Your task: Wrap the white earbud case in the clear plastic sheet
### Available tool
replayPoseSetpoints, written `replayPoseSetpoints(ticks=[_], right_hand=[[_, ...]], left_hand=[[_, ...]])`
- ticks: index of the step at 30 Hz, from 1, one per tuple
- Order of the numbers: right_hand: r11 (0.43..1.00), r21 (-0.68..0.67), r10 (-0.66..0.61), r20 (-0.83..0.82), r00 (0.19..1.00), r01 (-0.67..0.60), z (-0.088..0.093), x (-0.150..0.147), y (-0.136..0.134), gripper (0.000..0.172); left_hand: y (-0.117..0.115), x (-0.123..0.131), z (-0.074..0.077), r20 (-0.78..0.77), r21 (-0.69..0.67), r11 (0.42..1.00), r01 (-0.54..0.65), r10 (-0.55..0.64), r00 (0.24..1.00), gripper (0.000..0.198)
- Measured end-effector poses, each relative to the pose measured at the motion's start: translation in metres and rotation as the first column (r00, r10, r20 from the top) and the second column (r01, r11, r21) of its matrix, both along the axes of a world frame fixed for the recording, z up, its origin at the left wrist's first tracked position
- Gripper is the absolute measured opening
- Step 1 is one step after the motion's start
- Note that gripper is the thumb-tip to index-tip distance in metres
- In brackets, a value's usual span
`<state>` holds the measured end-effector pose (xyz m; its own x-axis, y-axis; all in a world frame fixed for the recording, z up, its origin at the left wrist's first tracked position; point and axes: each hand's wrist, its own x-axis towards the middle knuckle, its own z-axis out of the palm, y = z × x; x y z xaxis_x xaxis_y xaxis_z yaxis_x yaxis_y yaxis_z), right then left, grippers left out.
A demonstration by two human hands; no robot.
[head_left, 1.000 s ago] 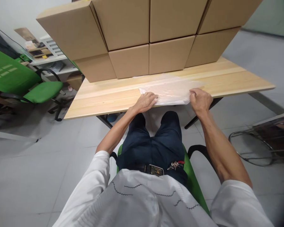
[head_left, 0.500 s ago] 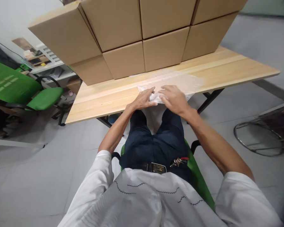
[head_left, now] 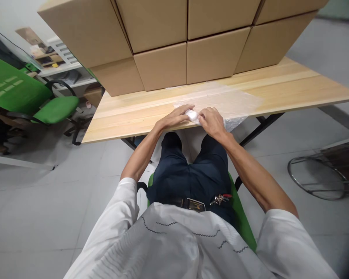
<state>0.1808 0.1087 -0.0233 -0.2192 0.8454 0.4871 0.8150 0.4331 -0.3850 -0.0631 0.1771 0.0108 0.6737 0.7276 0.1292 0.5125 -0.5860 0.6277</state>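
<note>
A small white bundle (head_left: 192, 115) lies at the table's near edge, between my two hands. It seems wrapped in clear film; what is inside is hidden. My left hand (head_left: 178, 115) grips the bundle's left end, thumb and fingers closed about it. From the other side, my right hand (head_left: 212, 121) pinches the bundle's right end with curled fingers. A sheet of clear plastic wrap (head_left: 235, 97) spreads flat behind and to the right of the bundle, and one corner hangs over the table edge beside my right hand.
Stacked cardboard boxes (head_left: 159, 66) form a wall along the back of the wooden table (head_left: 119, 120). On the left stand a green office chair (head_left: 55, 110) and a cluttered white shelf (head_left: 66, 69). A round metal frame (head_left: 317, 176) is on the floor at right.
My right hand has closed from a spread pose into a pinch at the bundle. The white bundle now shows more clearly between the hands. The view has shifted slightly.
</note>
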Motion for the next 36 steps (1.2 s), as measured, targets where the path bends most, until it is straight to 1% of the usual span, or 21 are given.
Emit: replayPoseSetpoints(ticks=[2,4,9,12,15,17,21,24,28,31,33,34,36], right_hand=[[1.0,-0.008,-0.009,-0.007,1.0,0.009,-0.001,0.001,0.002,0.018],[0.999,-0.025,-0.031,-0.006,0.999,0.031,-0.001,0.003,0.003,0.016],[0.994,-0.034,-0.109,-0.029,0.994,0.108,-0.001,0.006,0.006,0.013],[0.992,-0.012,-0.129,-0.055,0.99,0.128,-0.003,0.007,0.008,0.012],[0.988,-0.008,-0.152,-0.063,0.986,0.151,-0.006,0.007,0.01,0.012],[0.987,-0.023,-0.162,-0.065,0.985,0.16,-0.006,0.008,0.01,0.013],[0.992,-0.025,-0.127,-0.063,0.99,0.125,-0.003,0.01,0.009,0.013],[0.998,-0.001,-0.066,-0.067,0.996,0.066,0.001,0.011,0.008,0.014],[0.999,-0.025,-0.025,-0.105,0.994,0.022,0.006,0.01,0.009,0.012],[0.998,-0.054,-0.034,-0.144,0.989,0.026,0.006,0.008,0.009,0.011],[0.998,-0.055,-0.051,-0.167,0.985,0.042,0.006,0.006,0.01,0.01],[0.997,-0.051,-0.058,-0.176,0.983,0.05,0.005,0.005,0.01,0.009],[0.997,-0.047,-0.07,-0.184,0.98,0.062,0.005,0.003,0.012,0.007]], left_hand=[[0.004,-0.004,0.002,0.014,0.016,0.999,-0.038,0.038,0.999,0.066],[0.009,-0.006,0.003,0.039,0.034,0.998,-0.059,0.058,0.998,0.059],[0.013,-0.002,0.006,0.048,0.081,0.994,-0.073,0.07,0.996,0.049],[0.014,0.001,0.007,0.029,0.11,0.99,-0.083,0.08,0.996,0.036],[0.017,0.003,0.005,0.033,0.1,0.99,-0.095,0.092,0.995,0.021],[0.018,0.003,0.003,0.06,0.069,0.992,-0.109,0.105,0.993,0.016],[0.018,0.004,0.002,0.153,-0.031,0.994,-0.108,0.111,0.982,0.016],[0.017,0.007,0.006,0.242,-0.089,0.993,-0.074,0.094,0.966,0.014],[0.016,0.015,0.012,0.346,-0.193,0.978,-0.085,0.149,0.926,0.013],[0.014,0.019,0.014,0.429,-0.296,0.953,-0.068,0.196,0.882,0.011],[0.013,0.022,0.014,0.465,-0.339,0.94,-0.044,0.208,0.861,0.009],[0.013,0.023,0.015,0.469,-0.347,0.937,-0.04,0.21,0.858,0.007],[0.013,0.024,0.016,0.433,-0.338,0.939,-0.068,0.22,0.874,0.005]])
